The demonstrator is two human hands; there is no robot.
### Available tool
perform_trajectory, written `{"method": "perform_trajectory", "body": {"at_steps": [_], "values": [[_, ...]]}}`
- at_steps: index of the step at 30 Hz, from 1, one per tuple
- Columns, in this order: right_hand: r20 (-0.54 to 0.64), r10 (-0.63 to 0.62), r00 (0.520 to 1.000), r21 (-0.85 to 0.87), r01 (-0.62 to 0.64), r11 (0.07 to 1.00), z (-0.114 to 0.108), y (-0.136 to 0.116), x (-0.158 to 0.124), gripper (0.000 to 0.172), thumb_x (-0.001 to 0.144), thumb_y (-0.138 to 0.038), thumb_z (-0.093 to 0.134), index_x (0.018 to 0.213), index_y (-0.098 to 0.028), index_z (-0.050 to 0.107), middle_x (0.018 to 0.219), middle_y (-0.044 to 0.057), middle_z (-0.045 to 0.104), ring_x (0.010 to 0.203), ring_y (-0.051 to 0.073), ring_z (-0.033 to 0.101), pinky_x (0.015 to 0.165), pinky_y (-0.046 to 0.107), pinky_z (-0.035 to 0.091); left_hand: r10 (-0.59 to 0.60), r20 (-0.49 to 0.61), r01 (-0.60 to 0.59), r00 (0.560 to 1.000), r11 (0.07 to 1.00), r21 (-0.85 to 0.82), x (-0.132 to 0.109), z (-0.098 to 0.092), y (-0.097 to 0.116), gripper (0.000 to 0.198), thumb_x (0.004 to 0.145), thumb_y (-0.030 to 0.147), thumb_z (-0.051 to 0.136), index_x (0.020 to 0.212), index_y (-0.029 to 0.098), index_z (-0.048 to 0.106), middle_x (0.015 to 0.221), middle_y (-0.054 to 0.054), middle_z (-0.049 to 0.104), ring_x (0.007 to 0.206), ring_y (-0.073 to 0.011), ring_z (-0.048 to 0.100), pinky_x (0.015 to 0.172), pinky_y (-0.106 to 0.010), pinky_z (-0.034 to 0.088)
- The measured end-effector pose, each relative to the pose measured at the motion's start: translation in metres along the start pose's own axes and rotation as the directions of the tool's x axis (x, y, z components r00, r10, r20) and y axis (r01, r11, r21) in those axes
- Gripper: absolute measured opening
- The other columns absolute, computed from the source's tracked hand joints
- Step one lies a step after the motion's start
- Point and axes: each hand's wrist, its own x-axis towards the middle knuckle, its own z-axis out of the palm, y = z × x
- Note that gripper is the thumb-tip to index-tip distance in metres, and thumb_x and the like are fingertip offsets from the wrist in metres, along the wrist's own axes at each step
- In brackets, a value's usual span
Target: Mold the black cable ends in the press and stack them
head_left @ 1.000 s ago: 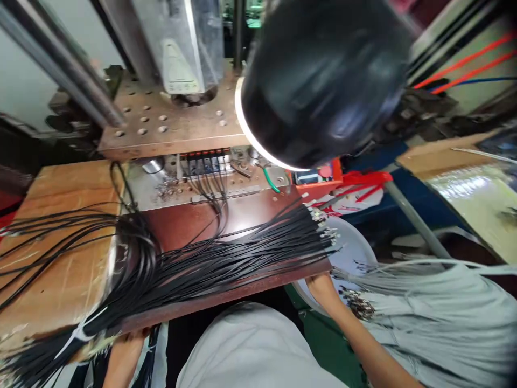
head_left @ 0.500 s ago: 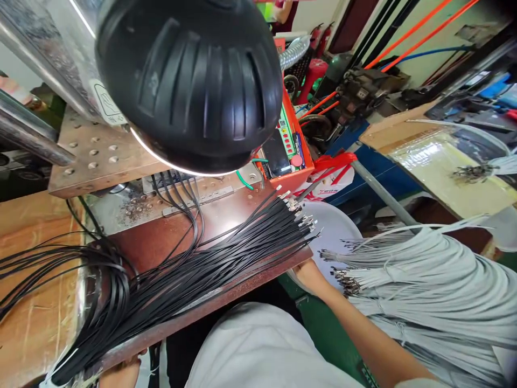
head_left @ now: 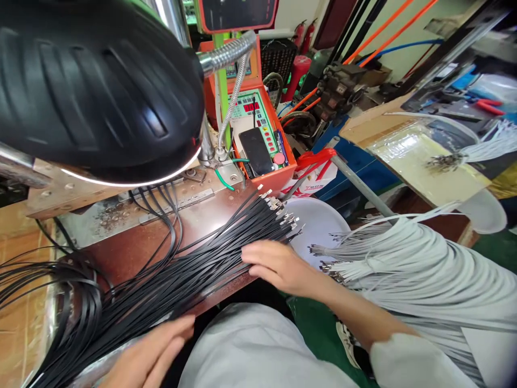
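Observation:
A thick bundle of black flat cables [head_left: 181, 275] with pale metal-looking ends lies across the reddish-brown bench top [head_left: 121, 269]. My right hand [head_left: 278, 267] reaches over the front edge, fingers stretched and close together, their tips at the cables near the connector end. Lower left, my left hand [head_left: 151, 353] is slightly blurred, its fingers extended beside the front of the bundle. I see nothing held in either hand. Some black cables run under the lamp side of the machine, and others bend left.
A black lamp [head_left: 100, 102] hangs low over the bench. Behind stands an orange control box [head_left: 270, 180] with a dark phone [head_left: 256, 152] on it. At right are a pale round tub [head_left: 319, 215], piled white cables [head_left: 436, 264] and a cardboard box [head_left: 371, 126].
Both hands have risen from below the bench edge to the black cables. The view has shifted right, so the lamp sits further left and more of the control box shows.

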Motion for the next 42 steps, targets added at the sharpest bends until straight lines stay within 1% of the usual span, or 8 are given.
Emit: {"method": "perform_trajectory", "body": {"at_steps": [3,6,9,13,18,30,37,42], "values": [[-0.174,-0.038,0.984,-0.381,-0.031,0.924,0.008,0.017,0.026,0.048,0.091,-0.044,0.043,0.129,-0.016,0.048,0.137,0.010,0.045,0.129,0.024,0.036,0.106,0.044,0.030,0.306,-0.156,-0.294,0.939,0.951,0.096,0.076,-0.013,0.029,0.031,0.090,0.035,0.037,0.109,0.021,0.057,0.109,-0.007,0.061,0.101,-0.0205,0.057,0.094,-0.034,0.046],[-0.201,-0.058,0.978,-0.528,-0.058,0.847,0.022,0.029,0.033,0.056,0.089,-0.050,0.042,0.131,-0.014,0.044,0.134,0.012,0.048,0.128,0.026,0.035,0.107,0.047,0.026,0.335,-0.182,-0.296,0.924,0.931,0.212,0.144,-0.013,0.041,0.030,0.089,0.032,0.037,0.105,0.015,0.056,0.104,-0.011,0.059,0.099,-0.0240,0.054,0.092,-0.041,0.044],[-0.266,-0.034,0.963,-0.541,-0.120,0.833,0.030,0.027,0.025,0.052,0.088,-0.048,0.044,0.129,-0.016,0.046,0.124,0.011,0.054,0.117,0.023,0.043,0.106,0.044,0.027,0.269,-0.108,-0.234,0.957,0.936,0.263,0.177,-0.007,0.044,0.031,0.083,0.034,0.048,0.104,0.012,0.055,0.099,-0.012,0.057,0.094,-0.0252,0.055,0.086,-0.040,0.045],[-0.344,-0.022,0.939,-0.511,-0.167,0.843,0.033,0.022,0.018,0.042,0.089,-0.045,0.046,0.122,-0.020,0.052,0.112,0.008,0.058,0.104,0.021,0.048,0.103,0.043,0.030,0.157,0.078,-0.172,0.985,0.950,0.260,0.184,-0.008,0.053,0.026,0.081,0.034,0.050,0.099,0.015,0.052,0.088,-0.008,0.058,0.080,-0.0216,0.057,0.072,-0.032,0.044],[-0.364,-0.052,0.930,-0.457,-0.129,0.880,0.033,0.024,0.020,0.037,0.090,-0.041,0.046,0.117,-0.018,0.055,0.107,0.008,0.059,0.109,0.022,0.046,0.106,0.044,0.029,0.110,0.279,-0.170,0.954,0.965,0.201,0.187,-0.020,0.060,0.015,0.084,0.032,0.041,0.081,0.020,0.048,0.067,0.000,0.056,0.062,-0.0158,0.052,0.059,-0.026,0.033],[-0.355,-0.028,0.935,-0.463,-0.150,0.874,0.033,0.026,0.020,0.039,0.091,-0.041,0.043,0.119,-0.017,0.055,0.119,0.009,0.056,0.110,0.023,0.047,0.104,0.045,0.032,0.114,0.265,-0.131,0.957,0.990,0.047,0.199,-0.021,0.055,0.034,0.073,0.047,0.059,0.092,0.020,0.052,0.084,-0.003,0.061,0.079,-0.0199,0.057,0.070,-0.027,0.038],[-0.365,-0.017,0.931,-0.444,-0.158,0.882,0.035,0.023,0.020,0.040,0.089,-0.041,0.045,0.120,-0.017,0.055,0.119,0.011,0.055,0.108,0.023,0.049,0.104,0.044,0.034,0.100,0.310,-0.094,0.945,0.995,-0.036,0.205,-0.022,0.052,0.029,0.075,0.047,0.053,0.072,0.018,0.050,0.063,0.001,0.057,0.060,-0.0150,0.052,0.056,-0.024,0.036],[-0.549,0.043,0.834,-0.292,-0.240,0.926,-0.009,0.041,0.031,0.031,0.092,-0.029,0.042,0.117,-0.018,0.058,0.116,0.009,0.060,0.107,0.021,0.053,0.098,0.039,0.040,0.082,0.346,-0.012,0.934,0.980,-0.201,0.206,-0.021,0.047,0.034,0.073,0.050,0.054,0.067,0.018,0.044,0.057,0.003,0.051,0.055,-0.0130,0.050,0.052,-0.023,0.036]]}}
